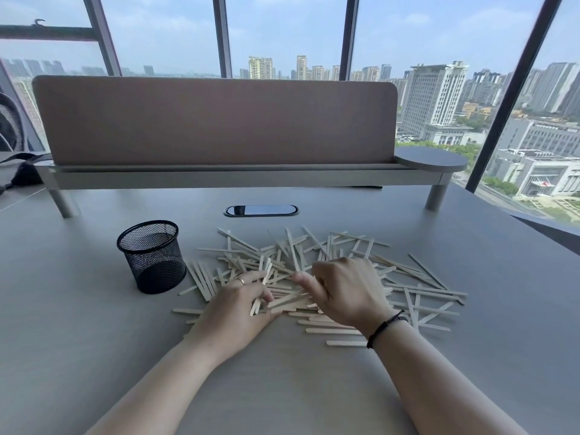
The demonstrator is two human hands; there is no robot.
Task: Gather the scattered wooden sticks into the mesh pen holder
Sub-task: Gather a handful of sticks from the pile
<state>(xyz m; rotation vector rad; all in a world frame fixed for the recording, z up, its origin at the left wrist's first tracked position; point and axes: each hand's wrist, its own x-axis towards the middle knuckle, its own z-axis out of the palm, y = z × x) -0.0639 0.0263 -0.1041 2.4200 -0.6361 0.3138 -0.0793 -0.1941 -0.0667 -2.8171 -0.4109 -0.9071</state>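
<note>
Several pale wooden sticks (417, 287) lie scattered in a wide heap on the grey desk. A black mesh pen holder (152, 257) stands upright to the left of the heap; nothing shows above its rim. My left hand (235, 309) rests on the near-left part of the heap with its fingers closed around a few sticks that point up and away. My right hand (345, 290) lies palm-down on the middle of the heap, thumb and fingers pinching at sticks beneath it. A black band circles my right wrist.
A brown divider panel on a raised shelf (219, 174) crosses the back of the desk, with a round grey disc (431, 158) at its right end. A glossy cable slot (260, 210) sits behind the heap. A dark bag (18, 174) lies far left.
</note>
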